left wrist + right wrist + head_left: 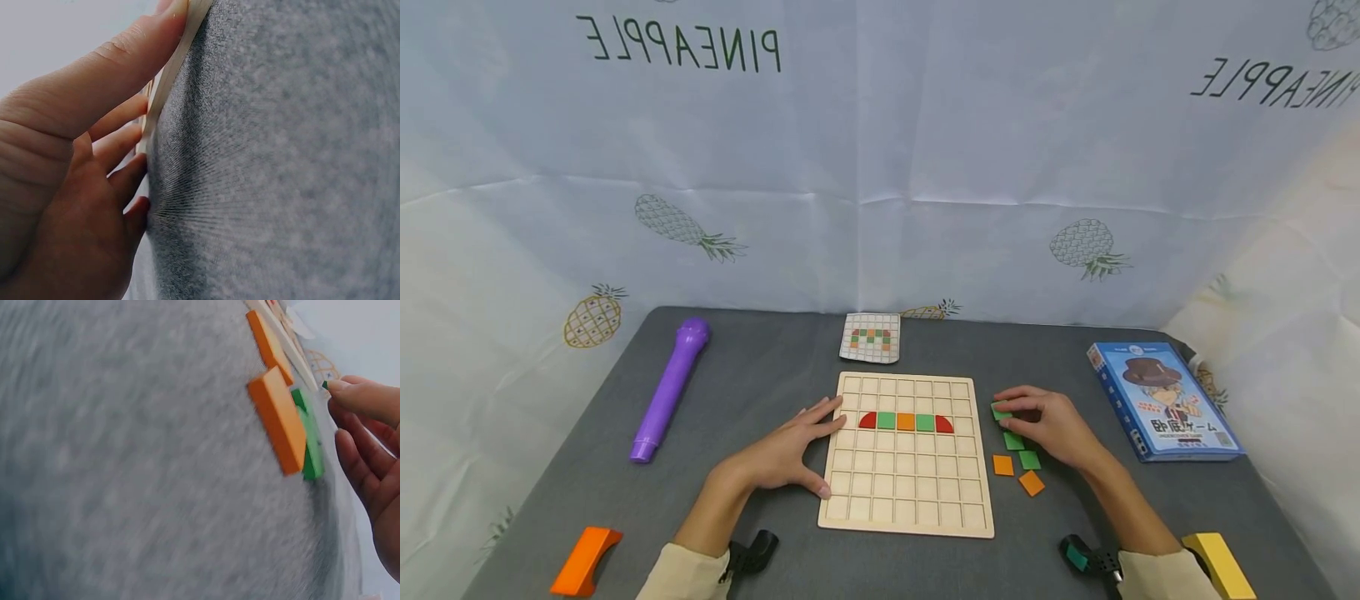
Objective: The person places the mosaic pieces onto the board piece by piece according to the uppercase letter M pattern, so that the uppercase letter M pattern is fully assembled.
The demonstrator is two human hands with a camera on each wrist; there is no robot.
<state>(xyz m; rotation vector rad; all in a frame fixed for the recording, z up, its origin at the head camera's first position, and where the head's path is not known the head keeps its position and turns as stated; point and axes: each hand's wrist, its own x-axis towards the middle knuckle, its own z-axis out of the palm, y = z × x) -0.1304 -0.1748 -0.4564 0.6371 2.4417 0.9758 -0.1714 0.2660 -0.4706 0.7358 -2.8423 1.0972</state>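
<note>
While our left hand (778, 454), fingers spread, touches the board (904, 517), our right hand (1056, 425) pinches a green tile (999, 412). Board: pale wood, gridded, five coloured pieces (906, 422) in one row.

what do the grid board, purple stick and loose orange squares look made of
Grid board: probably wood, matte, given its pale tan colour and bare-looking edge.
Purple stick: likely smooth plastic, with slight sheen at its rounded end.
Loose orange squares: painted wood or plastic, smooth; the even colour leaves it open.
</note>
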